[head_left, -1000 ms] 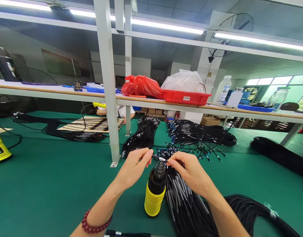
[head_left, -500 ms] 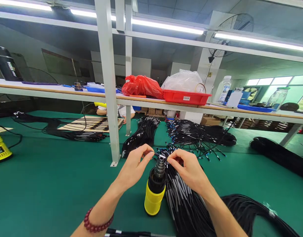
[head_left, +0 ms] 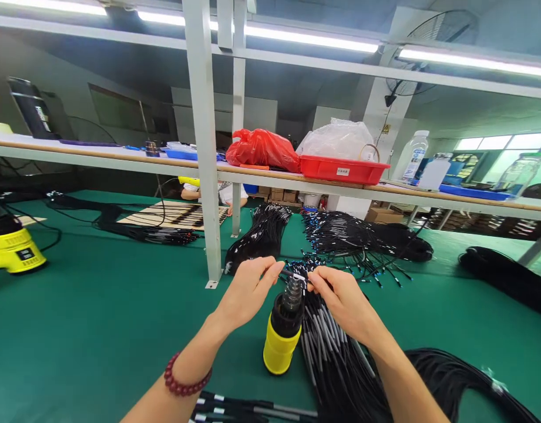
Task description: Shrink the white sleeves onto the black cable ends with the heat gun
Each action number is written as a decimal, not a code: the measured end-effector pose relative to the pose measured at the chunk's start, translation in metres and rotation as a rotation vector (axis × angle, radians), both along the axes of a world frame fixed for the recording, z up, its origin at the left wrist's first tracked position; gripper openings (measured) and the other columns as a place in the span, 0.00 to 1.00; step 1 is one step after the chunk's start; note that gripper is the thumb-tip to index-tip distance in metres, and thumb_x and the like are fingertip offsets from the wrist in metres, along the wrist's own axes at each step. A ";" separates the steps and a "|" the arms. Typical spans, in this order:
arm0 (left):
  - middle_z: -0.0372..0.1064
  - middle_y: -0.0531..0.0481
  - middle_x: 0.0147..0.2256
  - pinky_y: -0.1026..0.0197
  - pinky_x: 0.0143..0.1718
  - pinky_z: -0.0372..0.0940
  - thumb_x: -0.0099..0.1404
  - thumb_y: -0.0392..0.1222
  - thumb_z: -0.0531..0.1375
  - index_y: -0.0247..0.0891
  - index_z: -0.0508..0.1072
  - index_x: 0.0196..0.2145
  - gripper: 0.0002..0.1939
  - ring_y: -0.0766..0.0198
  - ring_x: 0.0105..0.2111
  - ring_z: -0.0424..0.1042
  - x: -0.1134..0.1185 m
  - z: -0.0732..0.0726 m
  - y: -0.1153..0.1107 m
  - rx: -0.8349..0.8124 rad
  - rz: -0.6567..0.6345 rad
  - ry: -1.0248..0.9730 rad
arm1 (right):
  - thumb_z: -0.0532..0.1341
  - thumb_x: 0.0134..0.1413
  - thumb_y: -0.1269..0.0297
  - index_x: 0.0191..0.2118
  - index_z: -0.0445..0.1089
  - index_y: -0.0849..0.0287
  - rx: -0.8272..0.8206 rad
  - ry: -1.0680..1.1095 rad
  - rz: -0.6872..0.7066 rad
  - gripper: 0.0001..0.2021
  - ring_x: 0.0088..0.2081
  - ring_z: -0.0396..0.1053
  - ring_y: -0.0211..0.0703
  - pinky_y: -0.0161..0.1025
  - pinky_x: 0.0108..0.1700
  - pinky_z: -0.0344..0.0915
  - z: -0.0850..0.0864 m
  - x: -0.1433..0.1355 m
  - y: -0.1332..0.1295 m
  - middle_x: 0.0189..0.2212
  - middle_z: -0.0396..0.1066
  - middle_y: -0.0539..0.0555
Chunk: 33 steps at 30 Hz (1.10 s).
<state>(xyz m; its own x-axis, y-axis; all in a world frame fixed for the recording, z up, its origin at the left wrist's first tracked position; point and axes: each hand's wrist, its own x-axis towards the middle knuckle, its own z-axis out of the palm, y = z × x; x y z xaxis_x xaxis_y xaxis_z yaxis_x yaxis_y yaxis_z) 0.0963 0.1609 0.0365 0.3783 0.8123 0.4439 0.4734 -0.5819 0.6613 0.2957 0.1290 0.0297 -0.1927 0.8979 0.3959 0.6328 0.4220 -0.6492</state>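
A thin black cable (head_left: 292, 274) with a white band runs between my two hands, just above the metal coil nozzle of an upright yellow and black heat gun (head_left: 281, 346). My left hand (head_left: 251, 289) pinches its left end between thumb and fingers. On the other side, my right hand (head_left: 340, 298) is closed on the right part. Behind and right of the heat gun lies a thick bundle of black cables with grey sleeves (head_left: 327, 341). More black cables with white bands (head_left: 252, 408) lie at the bottom edge, beside my left wrist.
Cable bundles (head_left: 265, 232) lie at the back of the green table (head_left: 120, 305). A white post (head_left: 206, 147) supports a shelf with a red bag (head_left: 264, 150), red tray (head_left: 345, 170) and bottles. Another yellow tool (head_left: 17, 249) stands left. A person's arm shows behind.
The whole view has shifted, with most things now farther right. Both hands still hold the cable above the nozzle. More of the banded cables shows at the bottom edge.
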 end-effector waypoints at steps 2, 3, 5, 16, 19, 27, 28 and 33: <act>0.55 0.57 0.21 0.62 0.27 0.49 0.73 0.48 0.46 0.38 0.56 0.22 0.22 0.67 0.24 0.55 -0.001 -0.001 0.000 -0.003 0.008 -0.007 | 0.52 0.66 0.58 0.28 0.67 0.59 -0.051 0.042 0.053 0.16 0.29 0.61 0.40 0.36 0.32 0.56 -0.003 0.003 -0.001 0.25 0.67 0.49; 0.55 0.57 0.21 0.62 0.27 0.49 0.73 0.48 0.46 0.38 0.57 0.22 0.22 0.67 0.24 0.55 -0.002 -0.001 -0.001 -0.003 0.007 -0.007 | 0.54 0.65 0.58 0.30 0.69 0.59 -0.087 0.076 0.091 0.15 0.30 0.62 0.40 0.36 0.32 0.57 -0.004 0.004 -0.002 0.27 0.69 0.50; 0.56 0.57 0.21 0.63 0.28 0.49 0.73 0.48 0.46 0.38 0.57 0.22 0.22 0.68 0.24 0.56 -0.004 -0.001 -0.002 -0.008 -0.015 -0.004 | 0.57 0.61 0.57 0.34 0.72 0.59 -0.144 0.146 0.151 0.12 0.32 0.65 0.41 0.35 0.34 0.60 -0.006 0.009 -0.004 0.30 0.71 0.51; 0.69 0.54 0.33 0.63 0.39 0.58 0.66 0.42 0.54 0.40 0.67 0.33 0.05 0.63 0.36 0.66 -0.067 -0.085 -0.004 -0.333 -0.004 0.402 | 0.58 0.51 0.50 0.39 0.76 0.61 -0.077 0.124 -0.316 0.20 0.36 0.74 0.54 0.47 0.41 0.69 -0.048 0.076 0.025 0.38 0.78 0.62; 0.71 0.52 0.32 0.61 0.40 0.59 0.55 0.35 0.60 0.39 0.71 0.31 0.04 0.59 0.38 0.68 -0.090 -0.139 -0.011 -0.473 -0.014 0.543 | 0.56 0.51 0.52 0.40 0.76 0.63 -0.145 -0.117 -0.339 0.21 0.41 0.74 0.60 0.52 0.46 0.68 -0.071 0.084 0.032 0.40 0.77 0.66; 0.72 0.50 0.35 0.61 0.43 0.60 0.56 0.36 0.57 0.40 0.72 0.32 0.05 0.59 0.41 0.69 -0.109 -0.181 -0.030 -0.596 -0.070 0.687 | 0.53 0.58 0.54 0.44 0.74 0.63 -0.271 -0.247 -0.214 0.20 0.43 0.74 0.53 0.46 0.46 0.68 -0.075 0.081 0.026 0.41 0.77 0.62; 0.71 0.50 0.36 0.61 0.43 0.60 0.57 0.38 0.57 0.40 0.72 0.32 0.05 0.59 0.41 0.68 -0.110 -0.181 -0.031 -0.597 -0.083 0.695 | 0.54 0.58 0.55 0.44 0.73 0.62 -0.269 -0.238 -0.216 0.19 0.42 0.74 0.52 0.44 0.45 0.69 -0.073 0.081 0.025 0.40 0.77 0.61; 0.69 0.51 0.40 0.61 0.46 0.60 0.51 0.35 0.58 0.40 0.69 0.32 0.08 0.60 0.43 0.67 -0.114 -0.182 -0.032 -0.611 -0.142 0.693 | 0.55 0.60 0.57 0.44 0.73 0.62 -0.224 -0.169 -0.183 0.16 0.40 0.74 0.50 0.44 0.44 0.69 -0.062 0.077 0.017 0.37 0.77 0.59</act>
<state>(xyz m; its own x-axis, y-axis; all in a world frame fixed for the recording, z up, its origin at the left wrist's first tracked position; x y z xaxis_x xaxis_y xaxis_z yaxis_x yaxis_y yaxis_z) -0.0172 0.1289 -0.1451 0.5121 0.7564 -0.4070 0.8280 -0.3087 0.4682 0.3727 0.1463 -0.0325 -0.0659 0.9847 0.1611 0.7917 0.1499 -0.5923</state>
